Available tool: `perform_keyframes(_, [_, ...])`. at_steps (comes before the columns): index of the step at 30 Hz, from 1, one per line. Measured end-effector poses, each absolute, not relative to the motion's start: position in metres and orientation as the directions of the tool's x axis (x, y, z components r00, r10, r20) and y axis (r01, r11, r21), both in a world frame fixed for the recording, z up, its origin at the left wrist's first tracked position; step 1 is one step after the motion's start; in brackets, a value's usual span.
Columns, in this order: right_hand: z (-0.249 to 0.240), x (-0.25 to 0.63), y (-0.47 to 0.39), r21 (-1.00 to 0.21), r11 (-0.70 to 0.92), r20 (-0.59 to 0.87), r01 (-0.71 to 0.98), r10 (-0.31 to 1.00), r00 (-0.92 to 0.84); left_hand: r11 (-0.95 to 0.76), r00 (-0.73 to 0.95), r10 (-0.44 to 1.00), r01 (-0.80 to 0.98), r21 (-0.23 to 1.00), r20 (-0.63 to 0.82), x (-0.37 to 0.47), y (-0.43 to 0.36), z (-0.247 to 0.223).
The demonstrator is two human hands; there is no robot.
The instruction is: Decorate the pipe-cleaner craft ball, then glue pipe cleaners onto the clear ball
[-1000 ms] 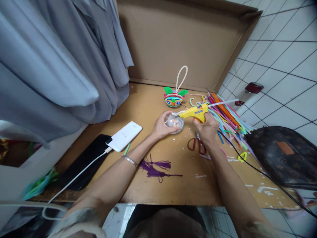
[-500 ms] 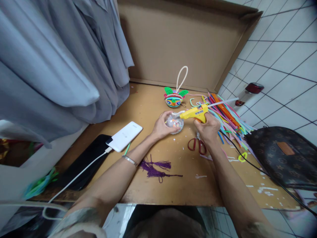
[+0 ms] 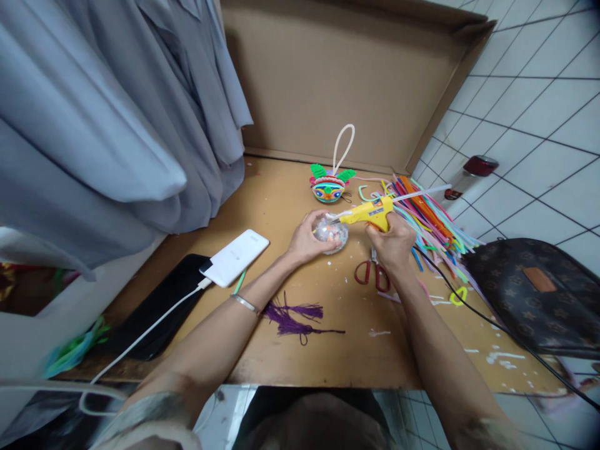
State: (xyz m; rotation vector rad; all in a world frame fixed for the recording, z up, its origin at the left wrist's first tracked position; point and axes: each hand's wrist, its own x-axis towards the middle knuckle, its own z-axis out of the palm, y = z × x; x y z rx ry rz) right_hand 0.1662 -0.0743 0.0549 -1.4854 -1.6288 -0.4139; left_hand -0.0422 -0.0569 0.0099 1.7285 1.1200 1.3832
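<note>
My left hand point(image 3: 307, 239) is wrapped round the left side of a clear plastic ball point(image 3: 334, 234) with small coloured bits showing inside. In my right hand point(image 3: 391, 240) is a yellow hot glue gun point(image 3: 368, 214), a clear glue stick poking out of its back. The gun's nozzle points left and meets the upper part of the ball; whether it touches is too small to tell. Just behind stands a colourful ornament point(image 3: 329, 187) with green ears and a white loop. Red-handled scissors point(image 3: 372, 274) lie below the gun, partly hidden by my right wrist.
Purple tassels point(image 3: 293, 319) lie near the front. A white power bank point(image 3: 238, 257) with a cable rests on a black tablet-like slab point(image 3: 154, 319) at left. Coloured pipe cleaners point(image 3: 429, 219) pile up at right beside a brown bag point(image 3: 534, 297). The gun's black cord crosses the table's right side.
The glue gun's nozzle has shifted very slightly left along the top of the ball. Both hands keep their grips.
</note>
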Motion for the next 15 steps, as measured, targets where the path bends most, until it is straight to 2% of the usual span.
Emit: perform_keyframes(15, [0.0542,0.1669,-0.0741,-0.299,0.222,0.765,0.928,0.637,0.094,-0.431,0.076,0.902,0.217,0.876,0.425,-0.0437,-0.0557,0.0092])
